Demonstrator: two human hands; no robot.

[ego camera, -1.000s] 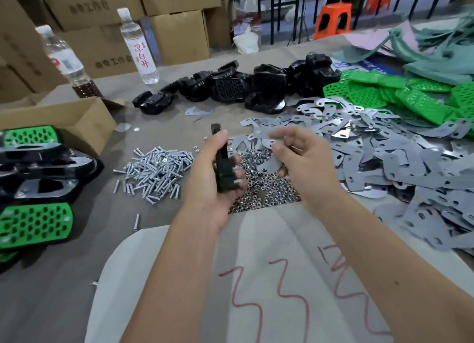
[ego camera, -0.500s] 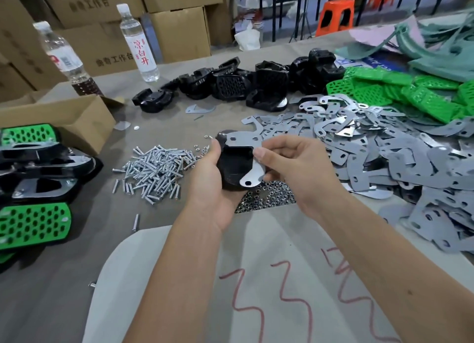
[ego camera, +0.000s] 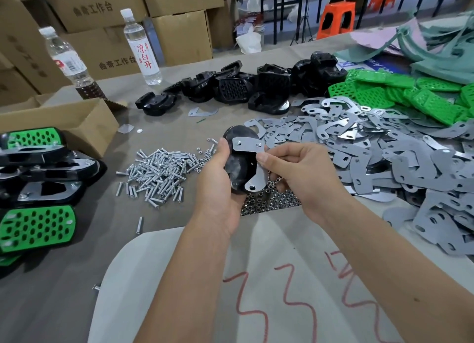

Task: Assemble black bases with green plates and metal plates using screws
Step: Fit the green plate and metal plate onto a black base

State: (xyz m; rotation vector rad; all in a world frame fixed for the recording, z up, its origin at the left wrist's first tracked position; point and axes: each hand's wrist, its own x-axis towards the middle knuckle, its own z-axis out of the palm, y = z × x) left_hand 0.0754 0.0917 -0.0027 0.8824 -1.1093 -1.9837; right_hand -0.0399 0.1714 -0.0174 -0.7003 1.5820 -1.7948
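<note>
My left hand grips a glossy black base above the table, its flat underside turned up toward me. A grey metal plate lies on that underside, and two screw tips show through the holes at its upper end. My right hand pinches the plate's right edge between thumb and fingers. Under my hands lies a heap of small nuts. A pile of screws sits to the left. Loose metal plates spread to the right, green plates behind them, and black bases at the back.
Finished black-and-green assemblies are stacked at the left edge beside an open cardboard box. Two water bottles stand at the back left before stacked cartons. A pale sheet with red scribbles covers the near table.
The left hand turned the black base from edge-on to underside up. The right hand laid a metal plate on it and now holds the plate's right edge.
</note>
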